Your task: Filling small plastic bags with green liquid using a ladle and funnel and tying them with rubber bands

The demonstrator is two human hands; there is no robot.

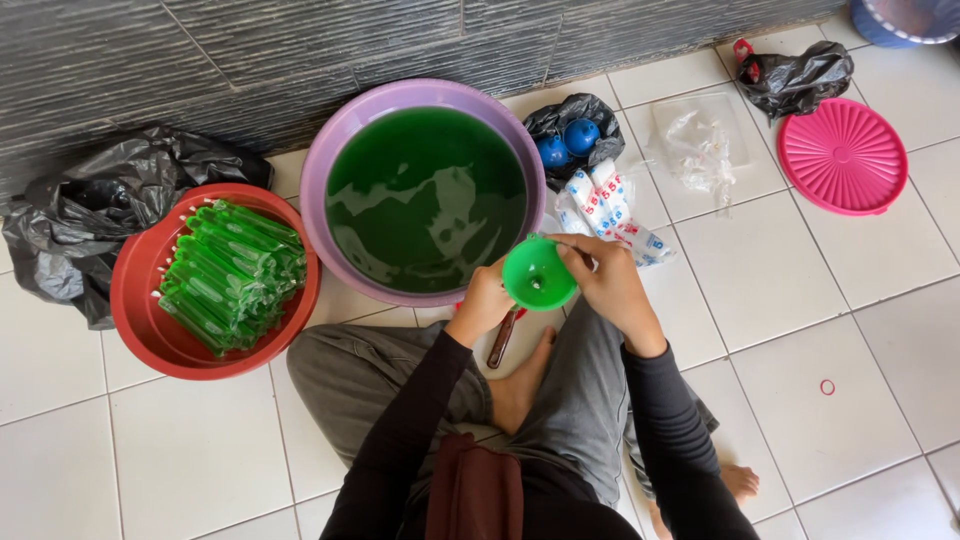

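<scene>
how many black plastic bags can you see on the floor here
3. One crumpled black plastic bag lies far left beside the red basin, one holds blue balls by the purple basin, one sits top right. Others may be hidden.

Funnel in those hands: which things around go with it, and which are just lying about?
In use: green funnel, left hand, right hand, purple basin of green liquid, red bowl of filled green tubes.

Lying about: pink lid, black bags, red rubber band.

Blue tub (905, 20) cut off at top edge.
</scene>
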